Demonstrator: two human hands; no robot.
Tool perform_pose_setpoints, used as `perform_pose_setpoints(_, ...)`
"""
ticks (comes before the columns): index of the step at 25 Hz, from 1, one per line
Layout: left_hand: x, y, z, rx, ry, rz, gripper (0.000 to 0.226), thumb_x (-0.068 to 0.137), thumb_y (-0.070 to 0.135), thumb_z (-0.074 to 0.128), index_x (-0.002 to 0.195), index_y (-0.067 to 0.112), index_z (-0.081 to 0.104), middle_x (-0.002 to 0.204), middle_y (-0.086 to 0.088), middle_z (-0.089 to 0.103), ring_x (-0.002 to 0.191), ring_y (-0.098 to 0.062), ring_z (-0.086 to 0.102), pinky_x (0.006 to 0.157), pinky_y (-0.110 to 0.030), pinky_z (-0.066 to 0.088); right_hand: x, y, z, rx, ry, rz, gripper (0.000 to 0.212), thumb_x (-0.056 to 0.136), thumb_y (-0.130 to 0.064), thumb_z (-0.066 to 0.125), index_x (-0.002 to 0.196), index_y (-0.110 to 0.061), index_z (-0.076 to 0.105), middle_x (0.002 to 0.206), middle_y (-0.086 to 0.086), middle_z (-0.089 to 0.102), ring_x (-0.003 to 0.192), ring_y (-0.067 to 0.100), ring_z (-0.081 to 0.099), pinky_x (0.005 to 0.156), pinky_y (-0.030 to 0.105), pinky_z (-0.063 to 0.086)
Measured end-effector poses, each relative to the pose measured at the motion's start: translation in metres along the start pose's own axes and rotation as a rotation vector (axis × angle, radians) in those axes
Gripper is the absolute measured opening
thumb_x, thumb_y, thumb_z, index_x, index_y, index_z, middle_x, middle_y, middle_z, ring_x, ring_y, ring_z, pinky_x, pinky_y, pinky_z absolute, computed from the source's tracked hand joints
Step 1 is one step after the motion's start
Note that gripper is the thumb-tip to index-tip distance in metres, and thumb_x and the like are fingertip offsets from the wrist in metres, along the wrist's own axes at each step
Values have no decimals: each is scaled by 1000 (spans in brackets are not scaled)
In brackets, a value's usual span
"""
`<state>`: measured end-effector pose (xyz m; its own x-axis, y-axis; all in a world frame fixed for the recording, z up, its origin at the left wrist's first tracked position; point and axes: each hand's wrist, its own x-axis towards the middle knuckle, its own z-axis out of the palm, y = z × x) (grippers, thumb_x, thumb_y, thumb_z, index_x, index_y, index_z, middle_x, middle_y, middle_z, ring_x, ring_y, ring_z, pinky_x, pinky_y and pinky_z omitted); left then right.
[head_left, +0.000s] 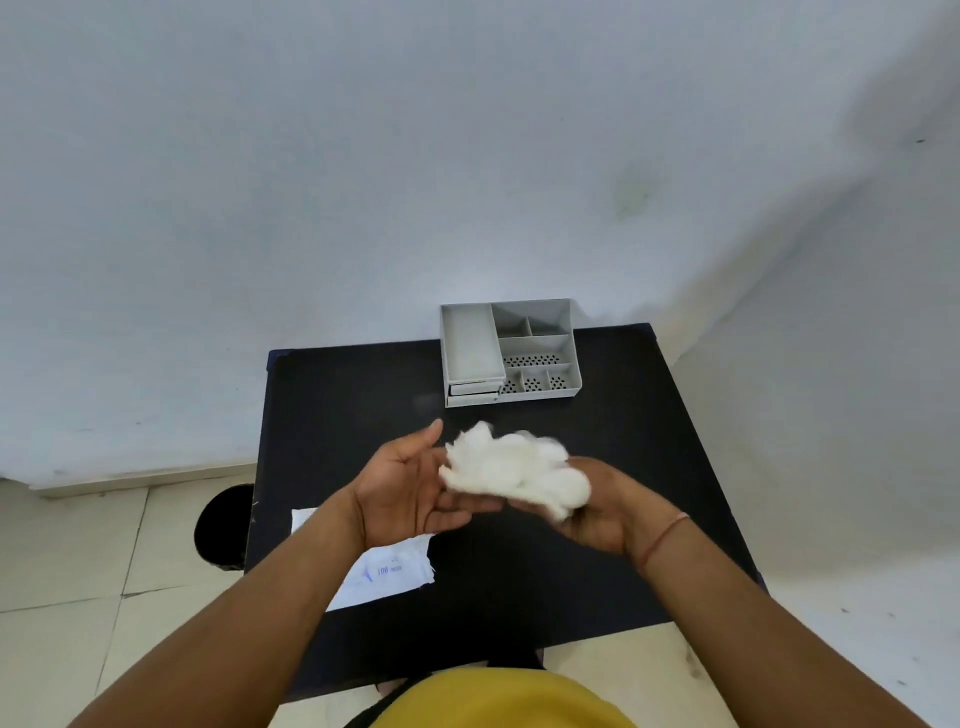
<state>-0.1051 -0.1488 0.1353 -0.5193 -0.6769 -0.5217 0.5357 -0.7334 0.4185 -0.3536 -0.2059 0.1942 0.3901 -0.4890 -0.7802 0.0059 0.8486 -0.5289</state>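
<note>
Cotton wad (514, 470) gripped by right hand (597, 512), open left hand (410, 488) touching it, white packet (387, 571) printed "100"

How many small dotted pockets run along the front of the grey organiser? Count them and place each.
3, side by side in the organiser's front row: the left pocket, partly hidden; the middle pocket; the right pocket at the corner.

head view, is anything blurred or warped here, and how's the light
Head view: motion blur smears the cotton wad and the right hand under it, while the grey organiser looks fairly sharp; wide-angle distortion splays the edges of the black table; light is soft and even, no hard glare, with a dim shadow on the wall at right.
</note>
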Motion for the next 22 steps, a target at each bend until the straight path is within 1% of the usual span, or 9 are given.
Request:
perform_pose_setpoints(2, 10, -16, 4, 10, 141, -75, 65, 99, 48, 61, 150, 8, 60, 136, -23, 70, 111, -40, 77, 73, -39, 69, 9, 9, -18, -85, 53, 65, 19, 102, -3, 56, 113, -1, 71, 76, 13, 78, 54, 18, 72, 42, 23, 55)
perform_pose_setpoints(5, 25, -29, 10, -4, 265, -69, 53, 94, 26, 64, 144, 7, 64, 117, -16, 79, 92, -32, 81, 66, -36, 67, 2, 7, -35, -114, -18, 85, 31, 96, -8, 66, 126, -3, 70, 90, 13, 78, 65, 20, 74, 48, 27, 59)
perform_pose_setpoints(7, 31, -30, 17, 5, 296, -32, 54, 92, 19, 65, 145, 8, 65, 122, -15, 78, 97, -31, 80, 71, -39, 68, -1, -1, -48, -96, -92, 69, 38, 98, -23, 66, 133, -7, 69, 112, 16, 79, 86, 27, 79, 62, 35, 67)
perform_pose_setpoints(9, 37, -27, 24, -1, 309, 10, 55, 89, 17, 66, 144, 11, 67, 128, -15, 77, 103, -33, 79, 77, -43, 69, -1, -10, -60, -25, -197, 57, 48, 106, -43, 53, 142, -13, 65, 138, 20, 70, 121, 40, 70, 88, 47, 64)
perform_pose_setpoints(12, 46, -23, 37, -33, 300, 80, 47, 90, 17, 66, 136, 16, 73, 134, -14, 76, 113, -37, 76, 94, -53, 65, -5, -23, -87, 121, -399, 11, 57, 104, -36, 58, 156, -14, 49, 159, 25, 51, 143, 49, 51, 108, 55, 50)
perform_pose_setpoints(14, 50, -20, 48, -36, 287, 145, 38, 97, 25, 62, 132, 20, 77, 140, -13, 73, 128, -43, 68, 111, -68, 49, -11, -33, -100, 139, -517, -43, 69, 96, -11, 69, 160, -15, 43, 162, 26, 44, 144, 53, 46, 109, 57, 47)
perform_pose_setpoints(16, 55, -16, 60, -48, 251, 176, 45, 104, 47, 54, 136, 22, 74, 137, -13, 73, 129, -41, 67, 112, -68, 47, -16, -43, -97, 13, -500, -93, 70, 91, 6, 69, 154, -19, 51, 155, 24, 53, 139, 52, 54, 103, 60, 53)
perform_pose_setpoints(19, 58, -6, 71, -54, 150, 242, 76, 94, 70, 55, 149, 17, 62, 138, -15, 72, 119, -38, 72, 95, -55, 61, -8, -56, -86, -301, -197, -226, 43, 96, -5, 68, 133, -26, 69, 133, 15, 73, 111, 33, 76, 83, 53, 66)
perform_pose_setpoints(22, 58, 1, 73, 20, 117, 284, 85, 83, 55, 82, 151, 11, 58, 146, -18, 66, 125, -39, 69, 96, -53, 63, 4, -60, -87, -337, -99, -263, 31, 100, -10, 63, 128, -19, 73, 126, 21, 75, 105, 39, 76, 79, 55, 65)
